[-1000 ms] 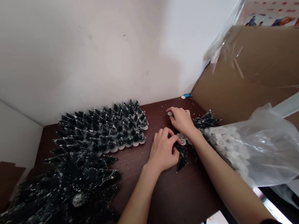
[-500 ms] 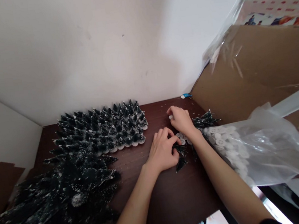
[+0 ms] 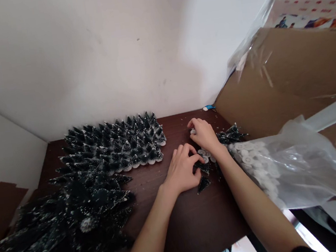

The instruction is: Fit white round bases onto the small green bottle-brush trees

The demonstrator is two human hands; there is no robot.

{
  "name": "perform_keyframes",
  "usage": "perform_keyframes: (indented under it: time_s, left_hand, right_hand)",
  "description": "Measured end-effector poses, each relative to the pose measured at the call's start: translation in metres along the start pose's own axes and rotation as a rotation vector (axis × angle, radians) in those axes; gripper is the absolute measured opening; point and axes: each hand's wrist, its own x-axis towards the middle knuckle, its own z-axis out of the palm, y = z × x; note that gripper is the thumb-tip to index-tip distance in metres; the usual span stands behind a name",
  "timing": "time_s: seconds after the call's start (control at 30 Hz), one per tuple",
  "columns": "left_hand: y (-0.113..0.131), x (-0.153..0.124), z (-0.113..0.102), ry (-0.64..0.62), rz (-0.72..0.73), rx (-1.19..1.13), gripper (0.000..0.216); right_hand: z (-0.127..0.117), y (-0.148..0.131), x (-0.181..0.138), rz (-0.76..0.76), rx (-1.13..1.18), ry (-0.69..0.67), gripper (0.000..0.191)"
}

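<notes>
Table (image 3: 181,223) under the hands: dark wood-look, smooth, faint sheen. Miniature trees (image 3: 117,145) left of left hand (image 3: 181,169): bristly, matt, white-flecked. Discs (image 3: 204,153) by right hand (image 3: 204,134): white, probably plastic. Bag (image 3: 299,162) to the right: glossy clear film. Carton (image 3: 289,81) beyond: matt cardboard.

A dark brown table (image 3: 180,219) carries everything. At its far left stands a tight block of small frosted trees (image 3: 117,143) on white bases. A loose heap of trees (image 3: 61,231) covers the near left. Right of centre lie a few loose trees (image 3: 204,183) and white discs (image 3: 203,153). A clear bag of discs (image 3: 272,166) rests at the right edge, with more trees (image 3: 231,134) beyond it.
</notes>
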Motion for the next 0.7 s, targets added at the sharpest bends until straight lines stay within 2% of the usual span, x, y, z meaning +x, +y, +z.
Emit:
perform_keyframes:
  time_s: [0.2,0.37,0.7]
  left_hand:
    - [-0.002,0.001,0.001,-0.029,0.000,-0.008,0.021]
    - [-0.002,0.002,0.001,-0.041,-0.001,-0.012,0.025]
    - [-0.003,0.002,0.002,-0.039,0.005,0.002,0.017]
  right_hand:
    - [0.002,0.006,0.004,-0.095,0.185,0.048,0.028]
    - [0.003,0.008,0.006,-0.175,0.325,-0.008,0.028]
    - [-0.001,0.011,0.005,-0.194,0.320,-0.101,0.018]
